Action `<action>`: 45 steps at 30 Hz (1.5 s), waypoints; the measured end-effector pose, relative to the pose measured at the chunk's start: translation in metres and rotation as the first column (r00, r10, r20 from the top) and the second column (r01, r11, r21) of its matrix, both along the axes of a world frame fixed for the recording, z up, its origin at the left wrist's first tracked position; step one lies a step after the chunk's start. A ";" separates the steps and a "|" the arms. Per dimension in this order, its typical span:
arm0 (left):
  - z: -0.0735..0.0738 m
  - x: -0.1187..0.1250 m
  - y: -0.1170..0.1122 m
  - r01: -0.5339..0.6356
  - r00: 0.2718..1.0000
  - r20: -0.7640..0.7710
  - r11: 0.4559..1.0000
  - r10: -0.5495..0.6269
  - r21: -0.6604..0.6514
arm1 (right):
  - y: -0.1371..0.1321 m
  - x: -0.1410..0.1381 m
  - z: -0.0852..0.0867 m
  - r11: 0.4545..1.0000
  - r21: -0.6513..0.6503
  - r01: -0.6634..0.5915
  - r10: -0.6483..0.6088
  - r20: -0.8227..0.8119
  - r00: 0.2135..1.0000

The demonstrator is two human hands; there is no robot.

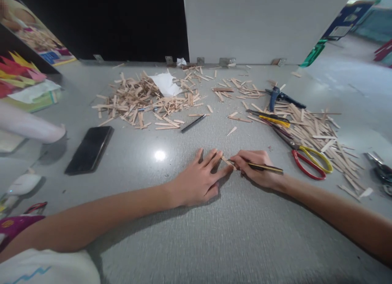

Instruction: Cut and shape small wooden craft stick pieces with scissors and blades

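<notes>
My left hand (200,178) lies flat on the grey table (214,235), fingers stretched out and pressing down a short wooden stick piece (226,160). My right hand (255,166) is closed around a dark pencil with yellow stripes (266,167), its tip touching the stick right beside my left fingertips. The hands nearly touch at the stick.
A big heap of cut wooden sticks (143,100) lies at the back left, another (315,130) at the right. Red-and-yellow scissors (309,159), blue pliers (277,97), a yellow cutter (274,119), a black pen (193,123) and a black phone (90,149) lie around. Another person's arm (30,126) rests at the left.
</notes>
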State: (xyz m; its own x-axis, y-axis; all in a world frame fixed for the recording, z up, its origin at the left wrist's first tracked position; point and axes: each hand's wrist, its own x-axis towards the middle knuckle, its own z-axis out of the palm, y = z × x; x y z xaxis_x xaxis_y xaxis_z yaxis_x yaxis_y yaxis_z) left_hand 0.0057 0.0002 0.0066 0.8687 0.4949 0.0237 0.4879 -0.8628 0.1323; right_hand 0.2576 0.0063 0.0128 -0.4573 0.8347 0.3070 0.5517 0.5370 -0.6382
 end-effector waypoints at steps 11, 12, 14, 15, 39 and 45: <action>0.003 0.001 -0.001 -0.001 1.000 -0.015 1.000 0.001 -0.020 | 0.003 -0.001 0.005 0.995 -0.101 -0.005 0.002 -0.034 0.999; 0.003 0.001 0.000 -0.002 1.000 -0.016 1.000 0.001 -0.021 | 0.004 -0.001 0.005 0.994 -0.107 -0.010 0.007 -0.031 0.999; 0.002 0.001 0.000 -0.001 1.000 -0.005 1.000 0.001 -0.022 | 0.004 0.000 0.005 0.993 -0.116 -0.023 0.020 -0.026 0.999; 0.002 0.001 0.000 0.001 1.000 0.003 1.000 -0.001 -0.023 | 0.004 0.000 0.005 0.993 -0.118 -0.030 0.027 -0.024 0.999; 0.005 0.003 -0.001 -0.003 1.000 -0.018 1.000 0.003 -0.002 | 0.008 0.005 0.004 0.987 0.038 -0.157 0.155 0.065 0.986; 0.006 0.004 -0.003 -0.004 0.999 -0.036 1.000 0.005 0.009 | 0.006 0.006 0.004 0.984 0.071 -0.164 0.158 0.082 0.984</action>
